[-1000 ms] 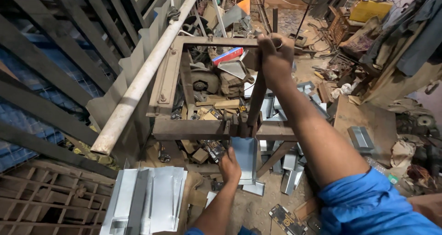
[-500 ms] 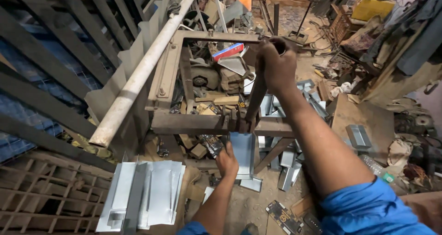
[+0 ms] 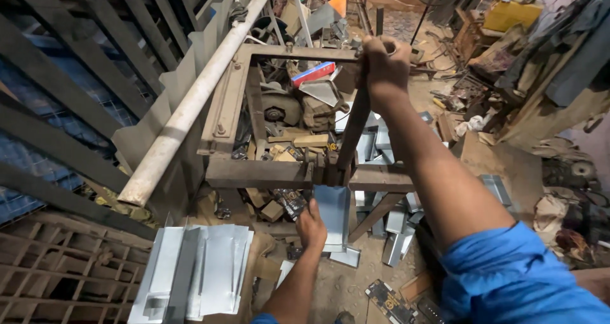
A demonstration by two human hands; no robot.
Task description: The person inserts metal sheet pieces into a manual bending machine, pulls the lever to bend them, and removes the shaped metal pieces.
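Observation:
My right hand (image 3: 384,63) grips the top of a rusty lever (image 3: 351,133) on a rusty iron frame press (image 3: 254,171). My left hand (image 3: 311,223) holds a bent grey sheet-metal piece (image 3: 333,213) that hangs below the frame's front bar. The sheet's upper edge sits under the bar beside the lever's foot. My right arm wears a blue sleeve (image 3: 521,279).
A stack of flat grey sheet-metal blanks (image 3: 197,270) lies at lower left. Several bent metal pieces (image 3: 397,225) lie on the dirt floor under the frame. A long pale pipe (image 3: 190,101) runs along the left. Scrap and clutter (image 3: 305,114) fill the area behind.
The view has shifted slightly. My right hand stays on the lever top and my left hand stays on the sheet piece, with little visible movement.

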